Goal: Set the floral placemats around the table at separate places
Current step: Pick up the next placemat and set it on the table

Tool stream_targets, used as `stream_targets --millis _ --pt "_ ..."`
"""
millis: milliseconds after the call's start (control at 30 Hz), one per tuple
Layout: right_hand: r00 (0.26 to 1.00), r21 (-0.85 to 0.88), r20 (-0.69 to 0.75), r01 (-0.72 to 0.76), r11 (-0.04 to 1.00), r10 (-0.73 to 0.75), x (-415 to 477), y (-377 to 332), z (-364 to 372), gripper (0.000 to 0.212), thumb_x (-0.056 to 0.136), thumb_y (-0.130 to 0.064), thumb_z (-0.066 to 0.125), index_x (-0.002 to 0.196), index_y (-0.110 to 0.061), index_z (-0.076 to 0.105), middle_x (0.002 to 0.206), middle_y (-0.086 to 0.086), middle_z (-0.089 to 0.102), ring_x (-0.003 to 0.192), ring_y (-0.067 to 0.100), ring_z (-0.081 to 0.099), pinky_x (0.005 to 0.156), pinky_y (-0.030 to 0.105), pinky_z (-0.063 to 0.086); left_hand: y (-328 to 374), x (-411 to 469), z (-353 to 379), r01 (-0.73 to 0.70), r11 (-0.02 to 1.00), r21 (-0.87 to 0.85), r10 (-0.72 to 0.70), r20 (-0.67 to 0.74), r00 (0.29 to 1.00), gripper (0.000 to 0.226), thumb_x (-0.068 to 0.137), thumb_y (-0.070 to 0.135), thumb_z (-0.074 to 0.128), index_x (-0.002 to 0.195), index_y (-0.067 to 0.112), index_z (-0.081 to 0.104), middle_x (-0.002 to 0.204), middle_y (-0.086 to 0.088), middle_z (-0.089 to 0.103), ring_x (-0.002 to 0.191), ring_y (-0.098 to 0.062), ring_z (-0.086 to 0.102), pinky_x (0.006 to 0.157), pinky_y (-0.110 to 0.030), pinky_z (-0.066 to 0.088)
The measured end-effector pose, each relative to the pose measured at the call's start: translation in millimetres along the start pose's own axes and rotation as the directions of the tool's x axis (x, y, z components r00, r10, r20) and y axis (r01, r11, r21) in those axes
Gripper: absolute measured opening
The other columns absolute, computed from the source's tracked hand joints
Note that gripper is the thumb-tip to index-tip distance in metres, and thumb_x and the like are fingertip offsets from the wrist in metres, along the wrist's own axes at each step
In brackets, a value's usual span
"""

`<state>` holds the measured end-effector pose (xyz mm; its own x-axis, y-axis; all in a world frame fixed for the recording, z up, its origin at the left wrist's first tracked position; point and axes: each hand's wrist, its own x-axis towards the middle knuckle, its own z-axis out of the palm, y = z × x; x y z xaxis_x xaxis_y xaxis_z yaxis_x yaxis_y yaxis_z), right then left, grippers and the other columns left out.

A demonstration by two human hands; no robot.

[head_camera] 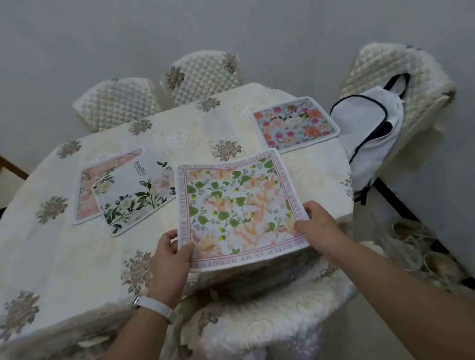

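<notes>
A placemat with green leaves, peach flowers and a lettered pink border [234, 205] is held above the near edge of the table. My left hand [170, 259] grips its near left corner and my right hand [318, 224] grips its near right side. A white placemat with green stems [135, 196] lies at the middle left, overlapping a pink placemat [94, 185] beneath it. A blue placemat with red and pink roses [293, 125] lies flat at the far right of the table.
The table [51, 251] wears a cream cloth with embroidered flowers. Quilted chairs stand at the back [202, 74], back left [116, 101] and right [397, 65]; a white bag [368, 129] hangs on the right one. A covered chair seat [270, 319] is just below my hands.
</notes>
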<state>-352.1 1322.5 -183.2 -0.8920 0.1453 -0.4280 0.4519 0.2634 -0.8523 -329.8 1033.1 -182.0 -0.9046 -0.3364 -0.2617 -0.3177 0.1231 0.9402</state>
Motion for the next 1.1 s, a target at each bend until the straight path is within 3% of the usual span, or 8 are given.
stream_targets --millis 67,200,300,400,567,700,900,1100 --pt "1.0 -0.01 -0.017 -0.02 1.0 0.02 7.9 1.9 2.3 0.021 0.091 0.002 0.052 0.106 -0.014 0.051 0.095 -0.008 0.059 0.081 0.009 0.059 0.054 0.021 0.046 -3.8 8.0 5.7 0.008 1.0 -0.014 -0.008 0.021 1.0 0.019 0.094 0.001 0.054 0.109 0.013 0.053 0.095 -0.003 0.07 0.068 -0.014 0.072 0.055 -0.027 0.058" --pt "0.997 -0.078 -0.052 -0.059 0.995 0.055 23.6 4.9 3.2 0.024 0.09 0.003 0.052 0.106 -0.015 0.05 0.096 -0.005 0.06 0.085 0.015 0.062 0.059 0.027 0.053 -12.1 28.2 16.4 0.034 0.999 -0.031 -0.032 0.07 0.997 0.019 0.094 -0.002 0.052 0.108 0.011 0.051 0.098 -0.006 0.069 0.074 -0.019 0.071 0.053 -0.023 0.056" --pt "0.995 -0.119 -0.068 -0.085 0.989 0.077 36.7 7.1 3.5 0.025 0.091 0.002 0.052 0.108 -0.015 0.049 0.103 -0.001 0.061 0.085 0.017 0.063 0.062 0.03 0.058 -19.4 40.6 24.6 0.049 0.999 -0.02 -0.047 0.109 0.993 0.019 0.094 -0.003 0.052 0.105 0.012 0.05 0.095 -0.004 0.07 0.071 -0.014 0.07 0.052 -0.021 0.055" --pt "0.994 -0.202 -0.087 -0.086 0.976 0.07 48.3 5.4 8.2 0.023 0.093 0.0 0.051 0.11 -0.015 0.048 0.103 0.0 0.059 0.081 0.014 0.061 0.054 0.023 0.051 -24.6 52.1 27.5 0.067 0.998 -0.008 -0.065 0.161 0.985 0.026 0.093 -0.007 0.051 0.097 0.019 0.05 0.095 -0.002 0.07 0.076 -0.016 0.07 0.054 -0.024 0.055" --pt "0.994 -0.314 -0.105 -0.062 0.948 0.03 66.5 6.6 16.8 0.021 0.093 -0.004 0.051 0.109 -0.016 0.046 0.104 -0.001 0.057 0.083 0.018 0.06 0.055 0.024 0.05 -35.6 73.8 28.6 0.102 0.995 0.003 -0.1 0.185 0.978 0.029 0.09 -0.009 0.051 0.096 0.02 0.05 0.099 -0.005 0.07 0.088 -0.027 0.069 0.063 -0.034 0.054" --pt "0.995 -0.401 -0.097 -0.058 0.914 0.02 83.8 11.6 22.0 0.017 0.093 -0.01 0.053 0.108 -0.016 0.047 0.103 -0.001 0.058 0.085 0.021 0.063 0.065 0.036 0.057 -40.2 85.0 32.6 0.142 0.99 0.001 -0.139 0.196 0.971 0.029 0.089 -0.009 0.05 0.098 0.018 0.049 0.101 -0.008 0.071 0.091 -0.024 0.068 0.063 -0.03 0.053" --pt "0.998 -0.426 -0.064 -0.049 0.903 0.024 115.7 22.2 23.4 0.015 0.093 -0.009 0.054 0.105 -0.016 0.047 0.103 -0.001 0.059 0.078 0.015 0.06 0.052 0.023 0.046 -55.6 100.8 40.2 0.179 0.984 0.027 -0.181 0.171 0.969 0.026 0.091 -0.006 0.051 0.096 0.02 0.049 0.1 -0.006 0.072 0.092 -0.022 0.069 0.065 -0.027 0.054" --pt "0.999 -0.47 -0.024 -0.054 0.881 0.048 140.1 35.7 21.2 0.016 0.092 -0.009 0.055 0.106 -0.014 0.048 0.103 0.001 0.06 0.085 0.023 0.061 0.06 0.03 0.05 -74.0 106.2 56.3 0.211 0.974 0.086 -0.222 0.143 0.965 0.022 0.091 -0.002 0.053 0.096 0.02 0.05 0.102 -0.003 0.072 0.094 -0.021 0.069 0.074 -0.036 0.057"
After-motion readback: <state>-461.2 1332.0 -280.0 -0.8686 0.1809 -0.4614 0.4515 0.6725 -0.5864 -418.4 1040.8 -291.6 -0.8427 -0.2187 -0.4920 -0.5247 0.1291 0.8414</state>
